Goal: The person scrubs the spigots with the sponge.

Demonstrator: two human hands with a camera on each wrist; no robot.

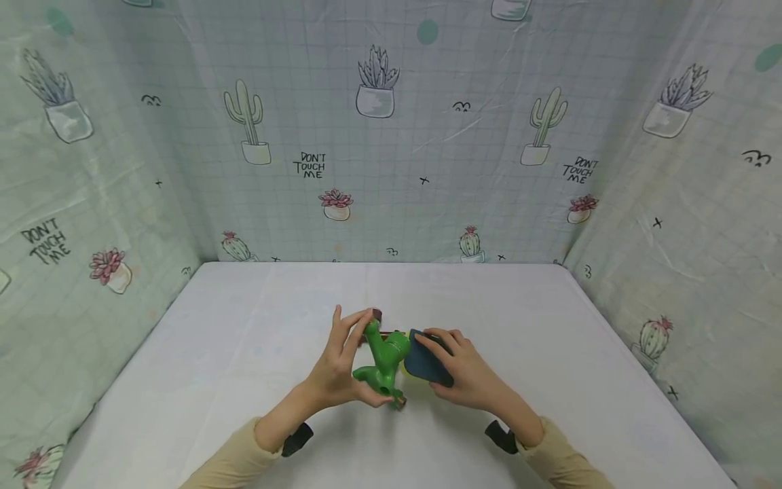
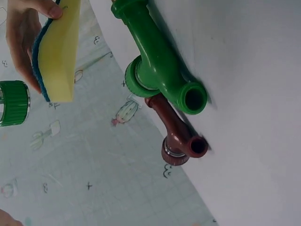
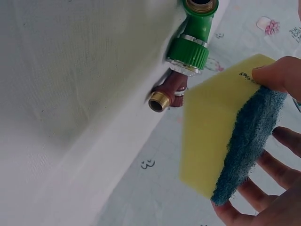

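My left hand [image 1: 334, 373] pinches a green tap [image 1: 386, 354] between thumb and fingertips, above the table. In the left wrist view only the green knob [image 2: 14, 103] of this tap shows. My right hand [image 1: 467, 373] grips a sponge [image 1: 424, 358] by its dark blue scouring side. Its yellow foam side [image 3: 211, 122] faces the held tap. A second green tap [image 2: 157, 56] lies on the table below the hands, with a brass threaded end [image 3: 201, 5]. Beyond it lies a smaller brown tap [image 2: 171, 120], mostly hidden by my left hand and the green taps in the head view.
The white table [image 1: 256, 312] spreads around the hands. A cloth printed with cacti [image 1: 391, 156] hangs behind it and along both sides. Dark bands [image 1: 298, 440] sit at both wrists, beside beige sleeves [image 1: 235, 458].
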